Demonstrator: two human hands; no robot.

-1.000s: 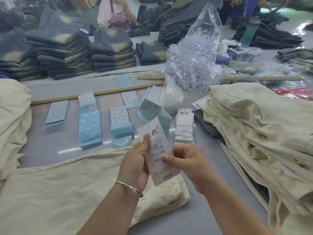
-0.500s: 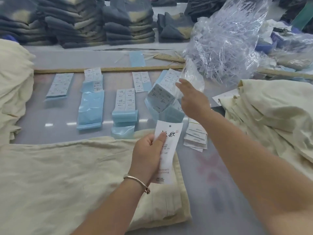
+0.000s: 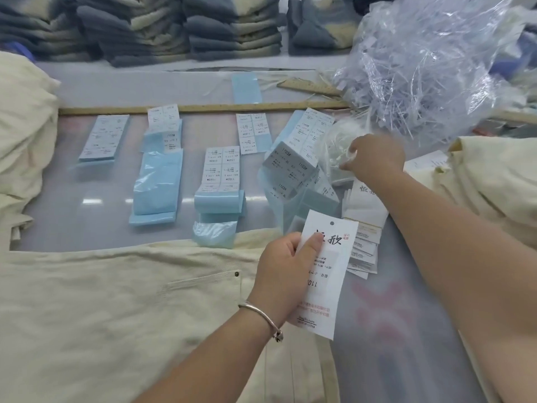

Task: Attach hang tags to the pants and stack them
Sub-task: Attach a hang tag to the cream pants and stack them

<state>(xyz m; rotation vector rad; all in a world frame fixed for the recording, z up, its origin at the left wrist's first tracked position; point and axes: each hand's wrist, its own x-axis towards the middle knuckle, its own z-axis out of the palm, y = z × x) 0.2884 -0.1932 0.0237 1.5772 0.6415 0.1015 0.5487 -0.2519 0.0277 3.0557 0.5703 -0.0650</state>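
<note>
My left hand (image 3: pixel 286 271) holds a white hang tag (image 3: pixel 327 274) upright, thumb across its printed face, above a cream pair of pants (image 3: pixel 122 309) spread flat at the table's near edge. My right hand (image 3: pixel 374 159) reaches into a small clear bag of white plastic loops (image 3: pixel 337 152) and pinches some strands. A fanned pile of white hang tags (image 3: pixel 364 228) lies under my right forearm.
Sheets of size stickers on blue backing (image 3: pixel 220 175) lie in rows across the table. A wooden ruler (image 3: pixel 203 108) runs behind them. A large clear bag of fasteners (image 3: pixel 430 62) stands at the back right. Cream pants piles (image 3: pixel 494 181) flank both sides; dark folded pants are stacked behind.
My right hand let go of the tag and reached forward to the small bag of loops. My left hand kept the tag and held it over the pants.
</note>
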